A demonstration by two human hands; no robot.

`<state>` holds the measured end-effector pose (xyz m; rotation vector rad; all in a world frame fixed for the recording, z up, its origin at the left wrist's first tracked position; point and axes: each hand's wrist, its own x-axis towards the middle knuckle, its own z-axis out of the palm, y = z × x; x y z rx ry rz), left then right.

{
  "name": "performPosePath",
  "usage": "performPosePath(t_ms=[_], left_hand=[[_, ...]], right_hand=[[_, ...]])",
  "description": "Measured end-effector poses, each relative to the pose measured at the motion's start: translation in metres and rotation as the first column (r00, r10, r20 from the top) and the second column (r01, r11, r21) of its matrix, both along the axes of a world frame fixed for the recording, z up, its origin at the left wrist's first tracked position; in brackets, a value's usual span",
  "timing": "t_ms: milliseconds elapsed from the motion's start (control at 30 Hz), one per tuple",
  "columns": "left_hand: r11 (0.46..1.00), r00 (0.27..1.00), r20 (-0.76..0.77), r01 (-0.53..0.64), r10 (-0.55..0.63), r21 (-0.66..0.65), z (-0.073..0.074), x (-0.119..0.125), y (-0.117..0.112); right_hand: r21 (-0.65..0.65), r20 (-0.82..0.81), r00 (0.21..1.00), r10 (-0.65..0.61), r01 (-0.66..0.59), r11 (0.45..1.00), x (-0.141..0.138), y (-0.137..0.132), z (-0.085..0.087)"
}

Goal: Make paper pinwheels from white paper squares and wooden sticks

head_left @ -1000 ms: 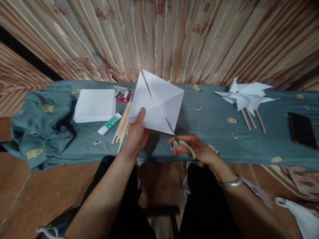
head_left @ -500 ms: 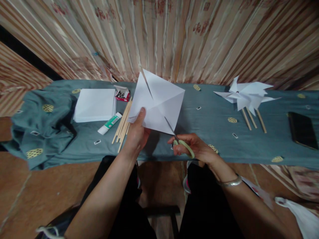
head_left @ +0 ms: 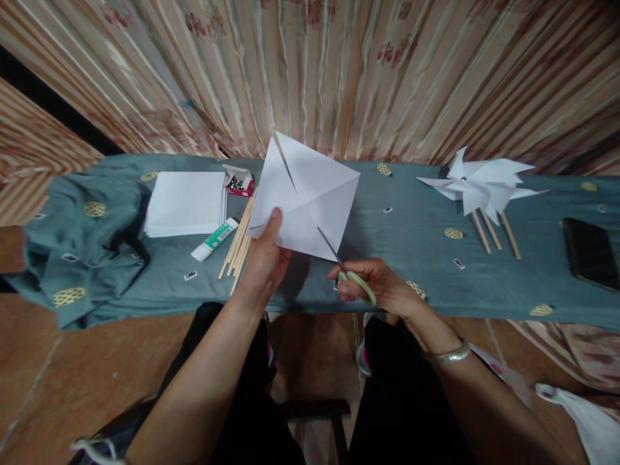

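My left hand (head_left: pixel 264 258) pinches the lower left edge of a creased white paper square (head_left: pixel 310 194), held up over a bench draped in grey-green cloth (head_left: pixel 402 252). A slit runs down from the paper's top corner. My right hand (head_left: pixel 382 287) grips green-handled scissors (head_left: pixel 351 274); their blades reach into the paper's lower right corner along a diagonal crease.
On the cloth to the left lie a stack of white paper (head_left: pixel 186 203), a glue tube (head_left: pixel 214 239), wooden sticks (head_left: pixel 238 242) and a small red box (head_left: pixel 237 181). Finished paper pinwheels (head_left: pixel 479 187) on sticks and a black phone (head_left: pixel 591 254) lie to the right. A striped curtain hangs behind.
The scissor blades have crept slightly further up into the paper's lower right corner. Both hands have otherwise hardly moved.
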<state>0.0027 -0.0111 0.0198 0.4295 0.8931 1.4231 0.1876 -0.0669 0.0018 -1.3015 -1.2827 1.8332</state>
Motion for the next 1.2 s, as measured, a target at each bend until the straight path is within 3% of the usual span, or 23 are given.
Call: performPosePath(t_ms=[300, 1200], left_hand=[[0.997, 1.0, 0.003, 0.027, -0.027, -0.074, 0.0, 0.005, -0.004], [0.995, 0.999, 0.005, 0.04, -0.039, -0.087, 0.0, 0.008, -0.006]], right_hand=[[-0.01, 0.012, 1.0, -0.02, 0.02, 1.0, -0.003, 0.0, 0.009], [0.023, 0.007, 0.999, -0.049, 0.049, 0.999, -0.003, 0.0, -0.003]])
